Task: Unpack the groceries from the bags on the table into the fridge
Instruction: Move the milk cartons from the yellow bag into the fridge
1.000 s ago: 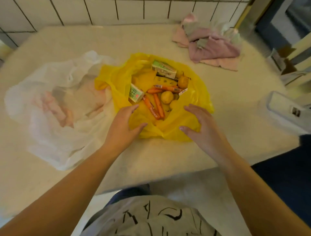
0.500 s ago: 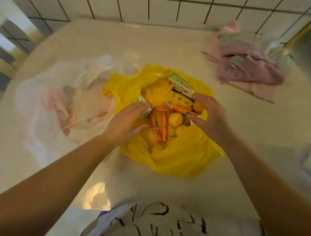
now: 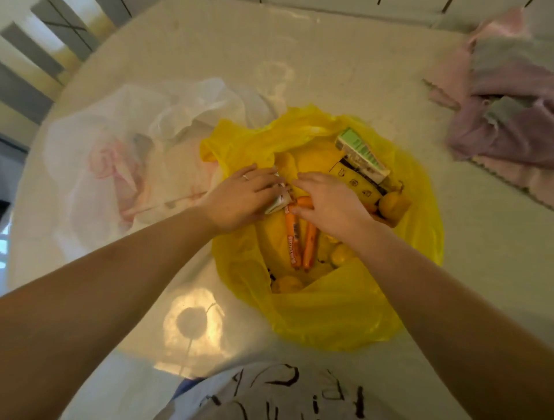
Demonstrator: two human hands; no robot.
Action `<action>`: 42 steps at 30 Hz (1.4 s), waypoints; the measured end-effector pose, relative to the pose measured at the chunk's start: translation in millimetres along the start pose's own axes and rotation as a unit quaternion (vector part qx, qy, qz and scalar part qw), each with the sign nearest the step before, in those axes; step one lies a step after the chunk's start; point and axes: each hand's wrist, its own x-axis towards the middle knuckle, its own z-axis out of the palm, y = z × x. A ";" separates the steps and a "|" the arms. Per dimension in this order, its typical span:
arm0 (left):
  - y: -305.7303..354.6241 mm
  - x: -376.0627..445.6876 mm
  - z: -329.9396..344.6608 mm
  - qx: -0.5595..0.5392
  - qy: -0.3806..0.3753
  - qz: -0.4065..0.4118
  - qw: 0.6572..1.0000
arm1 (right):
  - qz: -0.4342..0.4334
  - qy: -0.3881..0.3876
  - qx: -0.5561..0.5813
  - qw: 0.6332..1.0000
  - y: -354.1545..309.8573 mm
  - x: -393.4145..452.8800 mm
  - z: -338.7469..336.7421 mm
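Both hands inside yellow bag [image 3: 344,314]. Left hand [image 3: 239,201] grips small carton [image 3: 278,202]; right hand [image 3: 326,201] pinches sausage [image 3: 304,201]. Lift straight up, clear of plastic.

We see a pale, cream-coloured tabletop [image 3: 344,60] filling most of the view, its surface glossy enough to mirror the room. Near its front edge a bright, round patch of reflected light [image 3: 192,322] shines, with a dark disc at its centre. Along the tabletop's far edge we catch a strip of white tiled wall [image 3: 404,2] with dark grout lines. Past the far left corner we see grey and pale vertical bars [image 3: 36,45] with warm yellowish light between them; we cannot tell whether they belong to a window or a railing. At the far right edge a crumpled pile of pink and grey cloth [image 3: 506,117] lies on the tabletop.
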 end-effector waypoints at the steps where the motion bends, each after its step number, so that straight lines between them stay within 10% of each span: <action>1: -1.1 -0.5 2.5 0.001 0.001 0.000 1.000 | -0.001 -0.010 -0.020 1.000 -0.4 3.5 4.7; 21: 20.5 -16.0 -31.8 -0.234 0.205 -0.204 0.928 | 0.013 0.140 0.120 0.983 -26.8 1.0 -5.1; 42: 61.1 -32.0 -46.5 -0.346 0.240 -0.290 0.859 | 0.001 0.087 0.165 0.982 -30.4 -26.9 -20.1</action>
